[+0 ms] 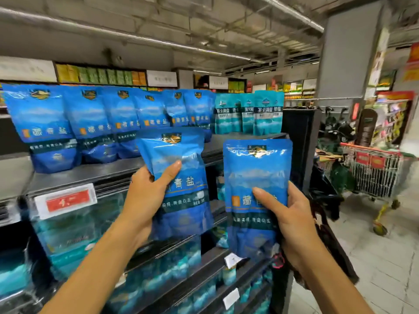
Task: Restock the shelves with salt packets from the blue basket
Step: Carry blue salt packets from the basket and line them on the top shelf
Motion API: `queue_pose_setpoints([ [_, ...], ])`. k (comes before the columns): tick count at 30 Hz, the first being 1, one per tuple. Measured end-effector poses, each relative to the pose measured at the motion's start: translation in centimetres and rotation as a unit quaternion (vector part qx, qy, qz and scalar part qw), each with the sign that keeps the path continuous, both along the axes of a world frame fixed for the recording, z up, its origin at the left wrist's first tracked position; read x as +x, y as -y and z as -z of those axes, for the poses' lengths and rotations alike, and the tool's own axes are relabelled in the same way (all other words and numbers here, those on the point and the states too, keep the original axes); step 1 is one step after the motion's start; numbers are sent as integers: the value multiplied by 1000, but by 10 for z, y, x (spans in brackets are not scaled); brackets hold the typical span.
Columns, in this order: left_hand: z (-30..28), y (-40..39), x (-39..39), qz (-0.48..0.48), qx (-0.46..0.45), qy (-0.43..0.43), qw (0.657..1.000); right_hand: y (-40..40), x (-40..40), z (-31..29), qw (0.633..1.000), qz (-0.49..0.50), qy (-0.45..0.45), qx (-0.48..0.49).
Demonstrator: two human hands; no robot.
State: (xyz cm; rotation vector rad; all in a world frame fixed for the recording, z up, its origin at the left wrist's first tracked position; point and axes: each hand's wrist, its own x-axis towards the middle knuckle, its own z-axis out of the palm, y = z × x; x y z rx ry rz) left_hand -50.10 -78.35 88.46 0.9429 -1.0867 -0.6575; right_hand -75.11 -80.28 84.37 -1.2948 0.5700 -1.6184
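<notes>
Two glossy blue plastic salt packets are held up in front of a dark metal shelf unit. The left salt packet [179, 177], tilted slightly with its top leaning left, is grasped by the left hand [147, 193]: the thumb is laid across its front and the fingers are curled round its left edge. The right salt packet [256, 189], held upright, is grasped by the right hand [292, 220], with the thumb pressed on the printed front and the fingers wrapped behind its right edge. The two packets are near each other but apart.

On the top shelf [108, 171] behind them a row of matching blue standing packets [90, 123] is lined up, and just to its right a group of teal packets [249, 114] is set. A red and white price tag [66, 200] is fixed to the shelf edge. Lower shelves are filled with blurred teal packs. A metal shopping trolley [374, 171] is parked on the tiled floor at the right. The blue basket cannot be made out.
</notes>
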Motion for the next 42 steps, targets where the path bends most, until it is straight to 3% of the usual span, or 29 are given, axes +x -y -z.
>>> queue_pose_setpoints([
  [7,-50,42,81,-129,-40,23,990,108,90,-48,991,-131,6,-14],
  [11,-75,42,132,-272,-72,26,959,148,160,-79,974,-224,15,-34],
  [19,-106,16,213,-419,-76,52,903,168,290,-134,929,-368,8,-24],
  [22,-95,15,225,-418,-62,38,905,159,317,-126,914,-406,-19,-14],
  [25,-77,20,228,-417,-29,64,906,162,324,-113,912,-397,-79,-66],
  [27,-72,15,231,-399,11,120,909,170,320,-113,908,-371,-145,-128],
  [30,-72,-5,233,-383,114,265,878,179,310,-112,881,-360,-247,-182],
  [33,-72,-21,230,-345,152,321,869,183,305,-109,867,-321,-321,-206],
  [37,-71,-22,233,-326,147,317,878,184,309,-110,869,-241,-358,-241],
  [40,-71,-14,237,-328,183,277,885,180,318,-108,874,-277,-343,-204],
  [42,-71,-10,240,-340,208,289,871,176,323,-109,878,-270,-338,-204],
])
